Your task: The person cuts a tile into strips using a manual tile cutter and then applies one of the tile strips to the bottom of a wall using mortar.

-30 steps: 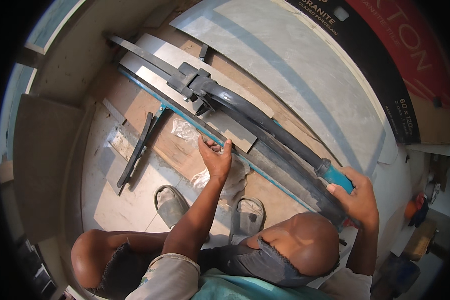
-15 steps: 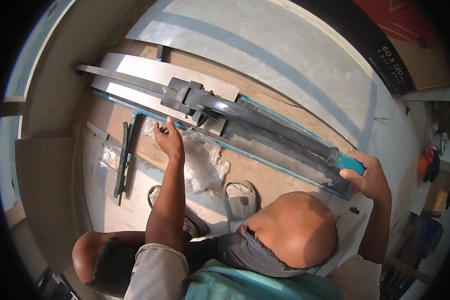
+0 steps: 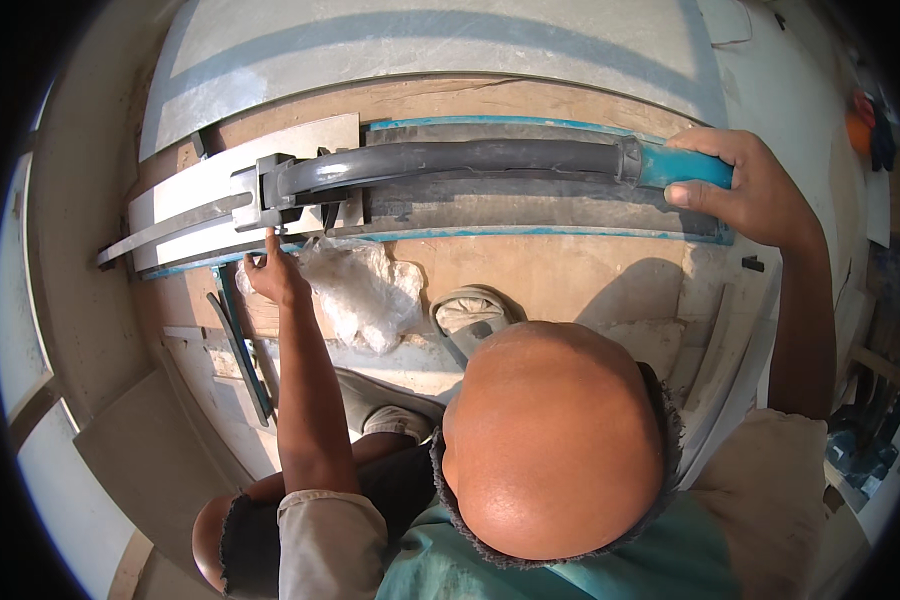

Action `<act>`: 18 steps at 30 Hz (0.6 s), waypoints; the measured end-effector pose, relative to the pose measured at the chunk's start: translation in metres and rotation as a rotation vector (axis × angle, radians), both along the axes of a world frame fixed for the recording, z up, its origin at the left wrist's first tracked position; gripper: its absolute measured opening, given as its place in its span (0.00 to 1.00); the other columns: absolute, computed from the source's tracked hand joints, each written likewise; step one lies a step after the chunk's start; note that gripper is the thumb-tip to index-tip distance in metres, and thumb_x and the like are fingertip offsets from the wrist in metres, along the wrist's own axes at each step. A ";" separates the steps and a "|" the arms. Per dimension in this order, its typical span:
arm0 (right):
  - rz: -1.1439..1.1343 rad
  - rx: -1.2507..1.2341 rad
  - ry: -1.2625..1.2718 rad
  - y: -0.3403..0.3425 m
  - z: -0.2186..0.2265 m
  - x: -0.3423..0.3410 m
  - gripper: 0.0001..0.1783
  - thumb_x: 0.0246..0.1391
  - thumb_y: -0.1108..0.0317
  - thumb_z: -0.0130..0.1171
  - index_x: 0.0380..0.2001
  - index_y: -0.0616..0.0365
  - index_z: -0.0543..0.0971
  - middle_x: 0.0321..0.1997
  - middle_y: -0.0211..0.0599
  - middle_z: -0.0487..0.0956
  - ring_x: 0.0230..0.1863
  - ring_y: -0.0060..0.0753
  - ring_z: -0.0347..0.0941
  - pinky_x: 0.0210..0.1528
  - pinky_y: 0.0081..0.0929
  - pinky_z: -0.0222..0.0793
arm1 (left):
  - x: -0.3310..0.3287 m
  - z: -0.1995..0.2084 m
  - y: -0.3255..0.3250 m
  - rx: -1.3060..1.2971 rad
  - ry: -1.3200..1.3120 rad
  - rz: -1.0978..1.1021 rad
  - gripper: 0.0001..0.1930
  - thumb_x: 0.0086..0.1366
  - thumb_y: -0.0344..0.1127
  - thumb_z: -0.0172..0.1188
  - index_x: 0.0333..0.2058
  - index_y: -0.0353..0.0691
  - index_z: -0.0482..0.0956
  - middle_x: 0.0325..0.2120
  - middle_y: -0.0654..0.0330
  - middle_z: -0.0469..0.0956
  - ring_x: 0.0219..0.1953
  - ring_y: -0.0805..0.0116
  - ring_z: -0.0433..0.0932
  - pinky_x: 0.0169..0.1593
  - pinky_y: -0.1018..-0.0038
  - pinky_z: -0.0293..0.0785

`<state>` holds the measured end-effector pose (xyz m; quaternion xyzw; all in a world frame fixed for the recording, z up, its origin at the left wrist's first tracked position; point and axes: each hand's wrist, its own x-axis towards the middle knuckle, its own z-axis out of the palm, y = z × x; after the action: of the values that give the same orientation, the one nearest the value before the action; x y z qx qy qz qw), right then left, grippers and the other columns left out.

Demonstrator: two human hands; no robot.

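Note:
A manual tile cutter with a blue-edged base [image 3: 550, 237] lies across the floor ahead of me. My right hand [image 3: 745, 185] is wrapped round the teal grip [image 3: 670, 165] at the end of its long black lever [image 3: 470, 157]. The lever runs left to the cutter's carriage [image 3: 262, 190], which rides a metal rail [image 3: 170, 222]. Under the carriage lies a light tile piece [image 3: 315, 138]. Just below the carriage is my left hand [image 3: 275, 275], its index finger stretched up to the carriage's lower edge, thumb apart, holding nothing. Whether that fingertip touches is unclear.
Crumpled clear plastic [image 3: 365, 295] lies beside my left hand. A blue-and-black support arm [image 3: 240, 345] sticks out from the cutter's near side. Beyond the cutter rests a large grey tile [image 3: 430, 55]. My shoe [image 3: 470, 315] and bent knee [image 3: 560, 440] are close in front.
The view has turned, so the cutter now lies more level in it. My left hand is closer to the carriage's lower edge. My right hand keeps its hold on the grip.

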<state>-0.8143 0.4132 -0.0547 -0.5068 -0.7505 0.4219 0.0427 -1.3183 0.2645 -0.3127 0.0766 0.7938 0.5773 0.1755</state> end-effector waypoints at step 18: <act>-0.007 -0.058 -0.120 0.000 -0.006 0.012 0.26 0.41 0.57 0.67 0.40 0.67 0.79 0.31 0.40 0.78 0.31 0.31 0.74 0.38 0.28 0.70 | 0.002 0.006 0.003 0.052 -0.031 -0.066 0.38 0.59 0.34 0.67 0.64 0.35 0.57 0.32 0.58 0.75 0.23 0.76 0.68 0.21 0.77 0.60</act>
<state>-0.8027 0.4129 -0.0609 -0.5350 -0.7374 0.4120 -0.0154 -1.3164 0.2676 -0.3070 0.0982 0.7726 0.5929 0.2046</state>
